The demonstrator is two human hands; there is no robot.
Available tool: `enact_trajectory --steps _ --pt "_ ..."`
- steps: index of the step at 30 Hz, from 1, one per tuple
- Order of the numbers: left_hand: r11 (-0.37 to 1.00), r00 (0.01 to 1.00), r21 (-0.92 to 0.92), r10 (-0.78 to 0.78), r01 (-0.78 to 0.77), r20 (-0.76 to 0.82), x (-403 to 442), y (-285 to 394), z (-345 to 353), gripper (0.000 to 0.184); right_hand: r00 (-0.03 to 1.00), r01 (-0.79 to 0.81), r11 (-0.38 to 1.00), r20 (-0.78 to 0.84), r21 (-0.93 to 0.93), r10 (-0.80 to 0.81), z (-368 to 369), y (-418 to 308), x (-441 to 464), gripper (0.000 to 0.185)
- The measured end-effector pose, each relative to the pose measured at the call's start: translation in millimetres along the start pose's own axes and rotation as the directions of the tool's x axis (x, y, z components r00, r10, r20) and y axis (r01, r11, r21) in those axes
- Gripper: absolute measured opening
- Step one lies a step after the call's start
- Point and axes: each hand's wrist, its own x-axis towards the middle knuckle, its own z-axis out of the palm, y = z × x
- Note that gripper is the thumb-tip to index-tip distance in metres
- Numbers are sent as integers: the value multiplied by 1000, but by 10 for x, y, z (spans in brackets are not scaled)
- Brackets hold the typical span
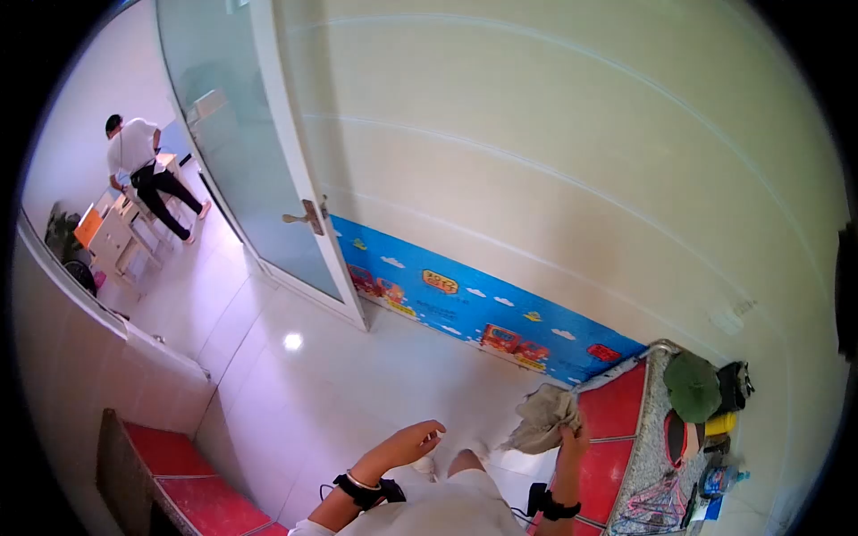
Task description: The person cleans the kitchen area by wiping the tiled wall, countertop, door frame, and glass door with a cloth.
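My right hand (572,437) is closed on a crumpled grey-beige cloth (542,418), which hangs out to the left of the fingers. It is beside the red-tiled side of a counter (615,406). My left hand (417,441) is in front of my body above the pale floor, its fingers loosely bent and apart with nothing in them. Black bands with cables are on both wrists.
On the speckled counter top lie a green cap (691,387), pink hangers (657,502) and a plastic bottle (715,482). A glass door (259,152) stands ajar; beyond it a person (138,156) bends over small tables. Another red-tiled counter (192,473) is at lower left.
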Motion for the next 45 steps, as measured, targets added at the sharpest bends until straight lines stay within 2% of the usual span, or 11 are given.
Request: enact_trajectory --steps 3,13,15,18,20,27,33,40,42,43,45 --pt "993 991 -63 -101 96 -87 -234 -188 -379 22 996 80 997 47 14 -81 421 -127 292 43" --pt "996 956 -90 -51 26 -288 -260 -980 -2013 22 869 54 996 489 67 -81 3063 -40 1220 44" --pt "999 938 -40 -49 38 -344 -214 -1058 -2470 21 835 44 998 546 47 -63 3727 -105 1327 44" --pt "993 911 32 -90 113 -403 -357 -1216 -3140 21 789 100 978 613 -182 33 4744 -36 1422 46" --pt "989 848 -12 -134 149 -514 -549 -1394 -3501 21 729 197 980 673 -25 -129 5357 118 1475 46" --pt "911 692 -291 -411 293 -593 -1527 -2149 -4278 21 677 532 820 688 -212 -262 6956 -11 1554 43" --pt "874 694 -377 -476 306 -540 -2219 -3100 -5320 22 815 574 532 498 -622 -297 7614 370 1514 42" --pt "940 782 -168 -339 296 -523 -2653 -3507 -6947 21 922 379 624 224 -684 -315 7844 602 1467 41" --pt "956 810 -138 -292 258 -509 -2671 -3602 -7349 20 956 283 843 57 -457 -289 7889 761 1528 44" --pt "962 822 -122 -273 245 -499 -2627 -3630 -7522 20 956 274 848 34 -454 -290 7985 650 1491 44" --pt "971 847 -86 -236 223 -476 -2524 -3714 -7885 20 857 366 779 -143 -509 -496 8182 287 1408 48"
